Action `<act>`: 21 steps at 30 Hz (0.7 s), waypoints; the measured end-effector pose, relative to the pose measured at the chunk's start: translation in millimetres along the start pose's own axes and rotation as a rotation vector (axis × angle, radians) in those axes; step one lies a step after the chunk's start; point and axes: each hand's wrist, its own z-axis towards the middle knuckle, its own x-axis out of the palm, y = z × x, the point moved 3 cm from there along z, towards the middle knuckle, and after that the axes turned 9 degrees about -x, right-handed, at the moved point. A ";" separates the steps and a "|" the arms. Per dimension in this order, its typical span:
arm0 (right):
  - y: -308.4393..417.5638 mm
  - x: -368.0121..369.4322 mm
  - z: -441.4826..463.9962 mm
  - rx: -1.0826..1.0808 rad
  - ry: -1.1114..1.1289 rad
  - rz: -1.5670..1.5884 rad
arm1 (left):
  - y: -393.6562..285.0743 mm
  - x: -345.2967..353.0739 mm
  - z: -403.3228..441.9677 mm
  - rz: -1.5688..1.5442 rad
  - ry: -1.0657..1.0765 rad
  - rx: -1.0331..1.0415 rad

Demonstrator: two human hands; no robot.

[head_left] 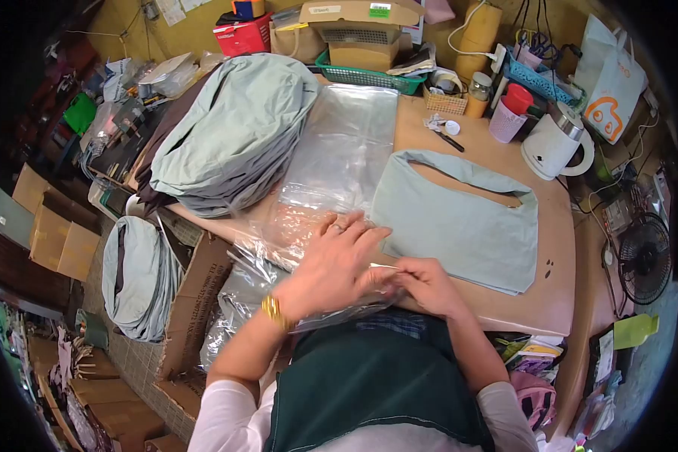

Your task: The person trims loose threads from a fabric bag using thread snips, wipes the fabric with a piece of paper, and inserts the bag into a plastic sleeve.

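Clear plastic film [354, 303] is spanning the gap between the two hands at the centre of the frame, along the near edge of the table [554, 301], just above the dark green apron [377, 377]. The left hand [328, 267], with a gold-coloured band [273, 308] at its wrist, is spreading its fingers palm-down over the film; its outline is blurring slightly, and whether it is pressing or only passing over cannot be told. The right hand [427, 285] is curling inward and appears to be pinching the film's edge between thumb and fingers. The hands are lying close together, the left one reaching farther up the frame. To their upper right, a folded pale green cloth article [459, 233] is resting flat, its long axis running roughly left to right and dipping slightly rightward, its strap-like opening facing the top of the frame. The right hand is lying just below its lower edge, while the left fingertips are nearing its lower left corner; contact is not discernible. Flat plastic sleeves [343, 147] are extending from the left hand toward the upper centre, alongside the cloth article's left side, and a tall pile of similar cloth [237, 124] is occupying the upper left.
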 end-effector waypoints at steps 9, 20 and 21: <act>70.9 -82.6 -57.5 -0.226 -0.597 -1.638 | 36.7 48.7 -4.5 -0.299 0.621 -0.323; 0.7 -21.9 16.4 -0.164 -0.393 -0.628 | 34.4 81.9 -26.4 -1.244 0.192 -0.806; 8.3 -9.3 20.0 -0.442 -0.381 -0.845 | 34.7 91.5 -27.3 -1.240 0.180 -0.814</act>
